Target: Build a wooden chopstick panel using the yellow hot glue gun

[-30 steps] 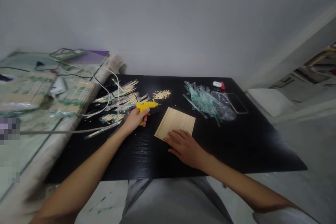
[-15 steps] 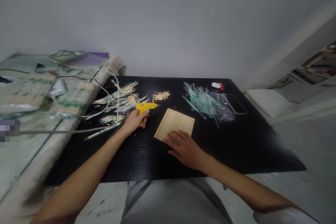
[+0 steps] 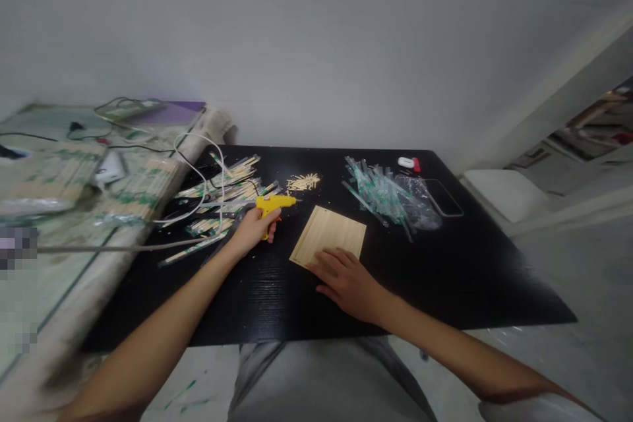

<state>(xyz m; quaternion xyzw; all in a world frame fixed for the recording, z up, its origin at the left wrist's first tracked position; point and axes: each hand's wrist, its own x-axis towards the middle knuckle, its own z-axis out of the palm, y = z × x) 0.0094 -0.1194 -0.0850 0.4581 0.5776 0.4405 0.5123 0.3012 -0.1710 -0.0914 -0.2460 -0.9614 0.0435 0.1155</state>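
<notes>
My left hand [image 3: 254,232] is wrapped round the grip of a yellow hot glue gun [image 3: 274,201], whose nozzle points right above the black table. Just right of the nozzle lies a flat, pale square panel [image 3: 332,229] that looks made of bamboo sticks set side by side. Across its near edge rests my right hand [image 3: 349,280], fingers stretched out over the surface and thumb extended off the edge. Beyond the glue gun is a small heap of short cut stick pieces [image 3: 303,182]. Wrapped chopsticks [image 3: 232,178] are spread behind and left of my left hand.
Empty clear wrappers [image 3: 378,191] are piled on the black table [image 3: 420,277], near a phone [image 3: 444,198] and a white case [image 3: 406,162]. A white cable [image 3: 205,178] loops at left. Bagged chopsticks [image 3: 141,188] lie on the side table. A white stool [image 3: 504,192] stands right.
Both hands, the glue gun and the panel keep practically the same places. Only a very slight shift of the camera view shows.
</notes>
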